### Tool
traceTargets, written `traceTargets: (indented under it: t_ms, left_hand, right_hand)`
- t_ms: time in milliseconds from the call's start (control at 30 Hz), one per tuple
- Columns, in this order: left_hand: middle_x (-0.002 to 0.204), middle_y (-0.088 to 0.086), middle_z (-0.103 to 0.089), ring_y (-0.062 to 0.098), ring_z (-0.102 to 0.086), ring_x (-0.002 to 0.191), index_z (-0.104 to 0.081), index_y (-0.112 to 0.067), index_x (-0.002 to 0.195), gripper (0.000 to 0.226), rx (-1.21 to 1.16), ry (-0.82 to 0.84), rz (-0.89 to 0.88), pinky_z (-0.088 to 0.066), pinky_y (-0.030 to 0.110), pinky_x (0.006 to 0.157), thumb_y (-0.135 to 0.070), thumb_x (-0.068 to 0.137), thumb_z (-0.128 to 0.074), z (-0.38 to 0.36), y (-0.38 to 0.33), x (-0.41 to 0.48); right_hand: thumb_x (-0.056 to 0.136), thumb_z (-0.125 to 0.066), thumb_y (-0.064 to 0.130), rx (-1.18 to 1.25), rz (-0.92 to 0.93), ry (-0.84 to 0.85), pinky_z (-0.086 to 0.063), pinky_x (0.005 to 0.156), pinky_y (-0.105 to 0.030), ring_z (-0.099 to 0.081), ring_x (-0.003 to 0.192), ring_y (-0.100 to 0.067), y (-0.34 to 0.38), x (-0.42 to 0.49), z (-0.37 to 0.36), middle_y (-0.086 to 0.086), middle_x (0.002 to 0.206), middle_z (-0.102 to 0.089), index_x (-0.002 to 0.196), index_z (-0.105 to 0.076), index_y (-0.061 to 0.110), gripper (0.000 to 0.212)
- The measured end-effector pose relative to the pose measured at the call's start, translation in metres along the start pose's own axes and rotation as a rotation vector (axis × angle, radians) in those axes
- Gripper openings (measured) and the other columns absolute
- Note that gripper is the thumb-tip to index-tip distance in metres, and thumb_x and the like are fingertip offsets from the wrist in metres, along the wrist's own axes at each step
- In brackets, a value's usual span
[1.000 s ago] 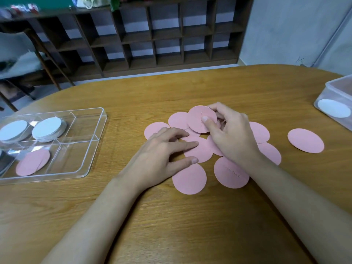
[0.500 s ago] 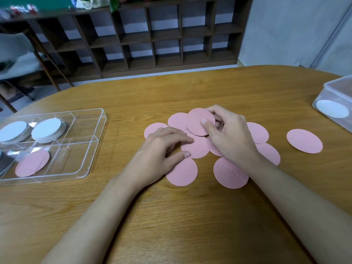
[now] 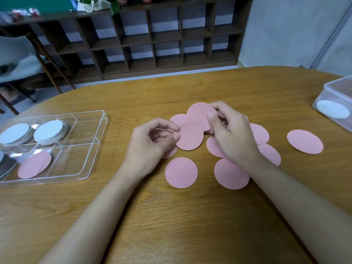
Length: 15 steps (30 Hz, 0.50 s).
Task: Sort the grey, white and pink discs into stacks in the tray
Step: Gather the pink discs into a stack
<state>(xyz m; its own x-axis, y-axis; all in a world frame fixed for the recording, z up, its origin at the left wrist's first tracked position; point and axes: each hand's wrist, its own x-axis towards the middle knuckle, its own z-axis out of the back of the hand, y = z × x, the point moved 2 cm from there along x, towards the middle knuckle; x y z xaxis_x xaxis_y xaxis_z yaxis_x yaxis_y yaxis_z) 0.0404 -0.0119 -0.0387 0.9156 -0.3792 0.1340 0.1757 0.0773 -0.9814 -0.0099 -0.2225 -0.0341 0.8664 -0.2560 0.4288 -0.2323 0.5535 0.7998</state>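
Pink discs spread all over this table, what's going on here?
A person is gathering loose pink discs off a wooden table. The left hand pinches the edge of the middle pink disc, while the right hand grips the rear pink disc, thumb on top. Several more lie around them, and a lone pink disc sits off to the right. The clear tray at the left holds two white stacks and a few sorted pink discs in a near compartment.

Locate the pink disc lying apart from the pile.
In the head view, the lone disc lies flat on the table, right of the pile, between the right hand and the clear box at the right edge.
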Motion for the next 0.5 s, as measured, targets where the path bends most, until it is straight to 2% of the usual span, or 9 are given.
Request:
traceTargets:
  t_ms: [133, 233, 333, 400, 500]
  left_hand:
    - [0.089, 0.003, -0.071, 0.013, -0.066, 0.074, -0.072, -0.010, 0.094, 0.016, -0.005, -0.105, -0.074, -0.059, 0.023, 0.069, 0.001, 0.087, -0.080, -0.001, -0.005, 0.001]
    - [0.094, -0.001, -0.070, 0.014, -0.070, 0.074, -0.073, -0.013, 0.102, 0.023, 0.056, -0.159, -0.083, -0.061, 0.024, 0.072, -0.002, 0.085, -0.083, -0.001, -0.003, -0.001]
    - [0.097, -0.006, -0.071, 0.018, -0.072, 0.077, -0.074, -0.022, 0.105, 0.026, 0.171, -0.169, -0.136, -0.064, 0.035, 0.073, -0.010, 0.085, -0.085, 0.000, -0.003, -0.003]
    - [0.098, -0.006, -0.070, 0.016, -0.069, 0.074, -0.072, -0.024, 0.107, 0.028, 0.225, -0.177, -0.164, -0.061, 0.029, 0.067, -0.014, 0.085, -0.086, -0.001, -0.006, -0.005]
    - [0.093, -0.005, -0.071, 0.013, -0.064, 0.069, -0.066, -0.022, 0.102, 0.026, 0.377, -0.165, -0.214, -0.052, 0.020, 0.063, -0.017, 0.085, -0.085, -0.001, -0.011, -0.007]
  right_hand:
    - [0.108, -0.046, 0.017, 0.023, -0.022, 0.118, -0.048, 0.060, -0.046, -0.060, 0.064, -0.031, 0.007, -0.004, -0.003, -0.007, 0.068, -0.061, 0.110, -0.069, 0.025, 0.024]
    - [0.109, -0.048, 0.021, 0.068, -0.014, 0.179, -0.041, 0.053, -0.038, -0.052, 0.058, -0.022, 0.013, -0.008, -0.008, -0.012, 0.071, -0.060, 0.112, -0.070, 0.025, 0.023]
    - [0.106, -0.054, 0.021, 0.053, 0.033, 0.214, -0.042, 0.059, -0.036, -0.050, 0.061, -0.020, 0.015, -0.009, -0.012, -0.015, 0.075, -0.063, 0.115, -0.070, 0.024, 0.018]
    - [0.105, -0.055, 0.017, -0.010, 0.063, 0.215, -0.042, 0.063, -0.038, -0.052, 0.064, -0.024, 0.010, -0.009, -0.013, -0.014, 0.073, -0.063, 0.116, -0.069, 0.023, 0.018]
    - [0.105, -0.053, 0.017, -0.046, 0.049, 0.191, -0.037, 0.061, -0.030, -0.051, 0.060, -0.025, 0.003, -0.007, -0.011, -0.013, 0.068, -0.061, 0.114, -0.068, 0.022, 0.018]
